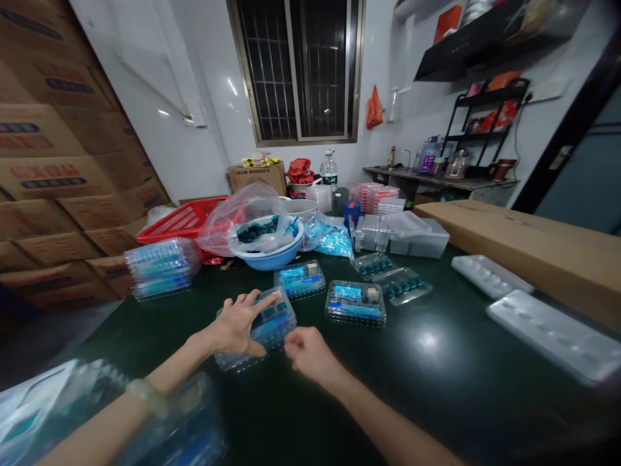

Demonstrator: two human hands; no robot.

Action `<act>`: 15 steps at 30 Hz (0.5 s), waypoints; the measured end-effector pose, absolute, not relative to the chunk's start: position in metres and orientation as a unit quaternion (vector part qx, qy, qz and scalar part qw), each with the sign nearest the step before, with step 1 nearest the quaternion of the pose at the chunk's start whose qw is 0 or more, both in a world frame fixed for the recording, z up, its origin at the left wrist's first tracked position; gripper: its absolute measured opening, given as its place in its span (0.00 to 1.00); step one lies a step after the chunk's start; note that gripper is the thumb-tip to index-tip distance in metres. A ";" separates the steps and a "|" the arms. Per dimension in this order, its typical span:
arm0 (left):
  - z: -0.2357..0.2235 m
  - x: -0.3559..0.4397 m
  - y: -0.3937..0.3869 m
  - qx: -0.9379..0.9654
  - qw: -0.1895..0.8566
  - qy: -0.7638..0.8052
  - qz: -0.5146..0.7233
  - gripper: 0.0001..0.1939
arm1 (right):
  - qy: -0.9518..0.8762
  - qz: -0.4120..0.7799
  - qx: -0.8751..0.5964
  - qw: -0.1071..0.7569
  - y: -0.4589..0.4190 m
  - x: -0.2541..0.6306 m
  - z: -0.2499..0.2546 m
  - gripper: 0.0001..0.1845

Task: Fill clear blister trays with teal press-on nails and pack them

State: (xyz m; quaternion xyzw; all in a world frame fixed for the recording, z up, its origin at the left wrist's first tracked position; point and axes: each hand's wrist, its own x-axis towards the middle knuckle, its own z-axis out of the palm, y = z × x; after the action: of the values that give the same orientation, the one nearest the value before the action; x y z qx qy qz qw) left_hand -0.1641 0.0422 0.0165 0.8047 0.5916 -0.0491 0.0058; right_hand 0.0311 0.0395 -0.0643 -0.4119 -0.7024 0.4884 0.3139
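The left hand is lying on a clear plastic pack with blue things inside, and its grip is spread wide, with the pointing finger reaching over the far side. The right hand is curling into a narrow grip just beside the pack, and I cannot tell if it is holding the pack's edge. The pack is sitting on a dark green bench, right in front of the person. A pale green bangle is hanging on the left wrist. More clear packs are lying near the hands, and a tall stack of packs is standing farther to the left. A blue bowl with a see-through plastic bag is sitting behind them, beside a red basket. Long white plastic trays are lying on the right, next to a long cardboard box.
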 end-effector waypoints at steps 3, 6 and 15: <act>0.025 -0.162 0.054 0.811 -0.002 0.584 -0.018 0.51 | -0.721 0.396 -0.445 0.353 0.038 0.076 -0.060 0.09; 0.041 -0.149 0.081 0.825 0.017 0.564 0.033 0.46 | -0.766 0.161 -0.508 0.360 0.049 0.129 -0.060 0.13; 0.024 -0.094 0.197 0.796 0.071 0.595 -0.092 0.38 | -0.826 -0.069 -0.515 0.219 0.075 0.179 -0.078 0.10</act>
State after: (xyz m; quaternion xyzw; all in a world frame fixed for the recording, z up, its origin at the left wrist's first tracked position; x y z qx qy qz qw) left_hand -0.0944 0.1968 0.0243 0.7956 0.5946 -0.0918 0.0714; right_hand 0.1789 0.0750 -0.0782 -0.5147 -0.8259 -0.0688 0.2194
